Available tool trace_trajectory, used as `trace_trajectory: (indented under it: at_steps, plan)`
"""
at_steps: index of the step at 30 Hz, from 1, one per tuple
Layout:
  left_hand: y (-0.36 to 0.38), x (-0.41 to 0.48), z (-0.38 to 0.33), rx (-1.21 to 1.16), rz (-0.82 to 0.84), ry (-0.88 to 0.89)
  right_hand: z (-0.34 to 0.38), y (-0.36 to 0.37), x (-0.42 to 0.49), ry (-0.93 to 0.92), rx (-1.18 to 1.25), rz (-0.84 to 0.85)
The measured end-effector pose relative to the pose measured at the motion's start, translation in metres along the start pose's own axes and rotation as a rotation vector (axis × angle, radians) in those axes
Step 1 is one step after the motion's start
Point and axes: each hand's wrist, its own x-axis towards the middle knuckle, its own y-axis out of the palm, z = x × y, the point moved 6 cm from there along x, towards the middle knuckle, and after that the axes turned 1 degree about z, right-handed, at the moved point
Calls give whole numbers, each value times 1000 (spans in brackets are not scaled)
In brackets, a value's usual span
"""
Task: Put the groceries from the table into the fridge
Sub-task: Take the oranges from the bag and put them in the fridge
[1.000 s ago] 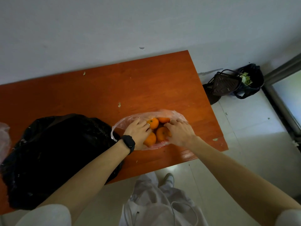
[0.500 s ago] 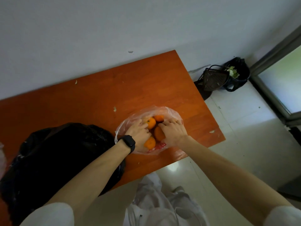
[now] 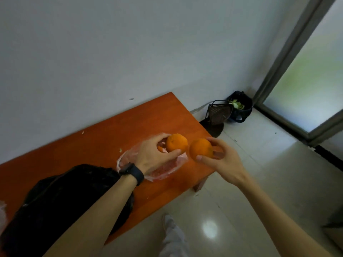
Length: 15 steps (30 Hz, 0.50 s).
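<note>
My left hand [image 3: 153, 156] grips one orange [image 3: 176, 142], held up above a thin pink plastic bag [image 3: 167, 168] that lies on the orange-brown table [image 3: 104, 138]. Beside it, my right hand [image 3: 224, 160] holds a second orange [image 3: 200, 148] between thumb and fingers, past the table's right end. Another bit of orange fruit [image 3: 160, 148] shows in the bag behind my left fingers. The fridge is not in view.
A large black plastic bag [image 3: 61, 203] covers the table's near left part under my left forearm. On the tiled floor by the wall stand a dark dustpan [image 3: 219, 114] and a black bin bag with green scraps [image 3: 239, 106]. A glass door frame [image 3: 289, 58] is at right.
Both hands were inside the pink bag among the oranges; each has now lifted one orange out and up. The view has swung up and to the right.
</note>
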Motion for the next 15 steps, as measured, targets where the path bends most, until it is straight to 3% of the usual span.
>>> trace_trajectory:
  at_steps: [3,8,11,15]
  plan:
    - [41,-16,-55,-320,116,-29,-18,-45,-59,45,170,-134]
    - [140,-50,-160,-644,427,-27,-64,-114,-164,116,251,-331]
    - [197,-71,-222,-612,642,39,-91,-160,-226,138,278,-492]
    - [259,-93,-299,-404,788,177,-116,-219,-303,157,258,-687]
